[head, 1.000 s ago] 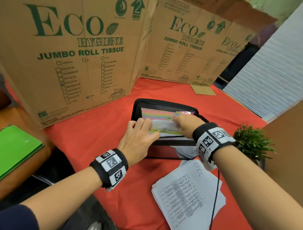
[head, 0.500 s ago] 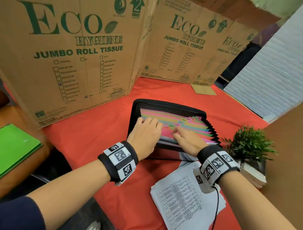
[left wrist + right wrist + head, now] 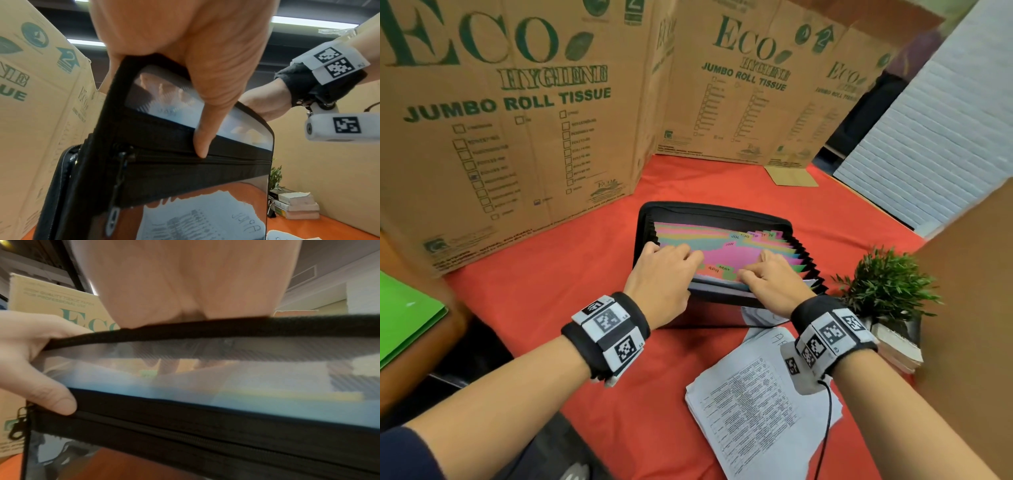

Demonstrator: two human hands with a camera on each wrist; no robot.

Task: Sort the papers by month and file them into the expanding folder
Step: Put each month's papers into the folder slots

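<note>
The black expanding folder (image 3: 715, 216) lies open on the red table, its coloured dividers (image 3: 722, 255) fanned out with tabs APR, MAY, JUN and JUL showing. My left hand (image 3: 671, 270) grips the folder's front panel (image 3: 164, 170), thumb (image 3: 203, 138) outside and fingers over the top edge. My right hand (image 3: 767, 279) hooks its curled fingers over the same edge (image 3: 226, 331), into the front pockets. A stack of printed papers (image 3: 763, 404) lies in front of the folder, its top sheet's handwritten month partly hidden by my right wrist.
Tall cardboard boxes (image 3: 517, 120) wall the back and left of the table. A small potted plant (image 3: 887, 284) and a stack of books (image 3: 897, 346) sit close to my right wrist. A green folder (image 3: 404, 325) lies at the far left. A white panel (image 3: 935, 137) stands at the right.
A white sheet under both hands a second ago has gone out of sight among the dividers. Both hands have drawn back to the front edge, and the dividers have fanned open.
</note>
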